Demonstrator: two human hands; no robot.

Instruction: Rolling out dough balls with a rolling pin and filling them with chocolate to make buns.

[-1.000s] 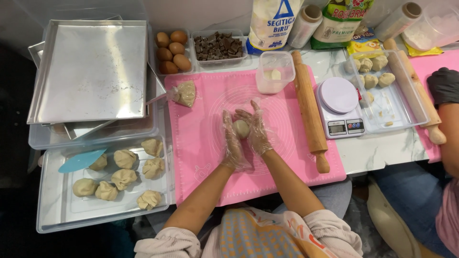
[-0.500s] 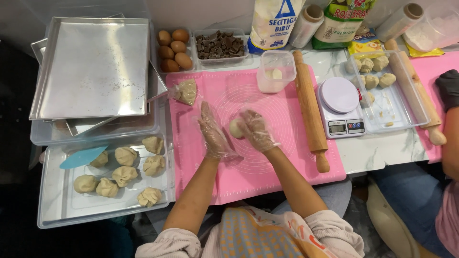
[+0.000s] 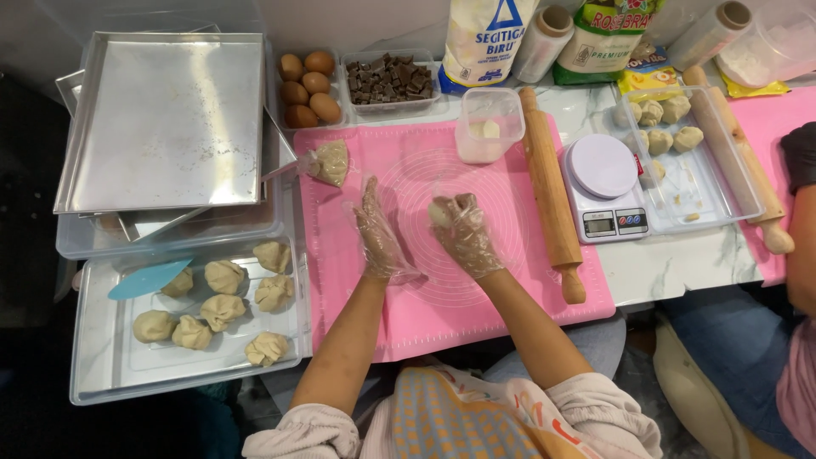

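Observation:
Both my hands wear clear plastic gloves over a pink silicone mat point(image 3: 510, 280). My right hand point(image 3: 465, 235) grips a small ball of dough point(image 3: 439, 212) just above the mat's middle. My left hand point(image 3: 377, 234) is apart from it, fingers stretched flat and holding nothing, edge-on above the mat. A filled piping bag point(image 3: 328, 161) lies at the mat's upper left corner.
A clear tray point(image 3: 110, 365) at the left holds several shaped dough pieces and a blue scraper point(image 3: 146, 278). Metal baking trays point(image 3: 161, 119) are stacked behind it. Eggs point(image 3: 308, 87), chocolate chunks point(image 3: 391, 81), a rolling pin point(image 3: 552, 191), a scale point(image 3: 602, 183) and another person's arm point(image 3: 799, 229) are around.
My hands were cupped together around the dough ball. They have come apart: the left hand opened and drew away to the left, and the right hand keeps the ball.

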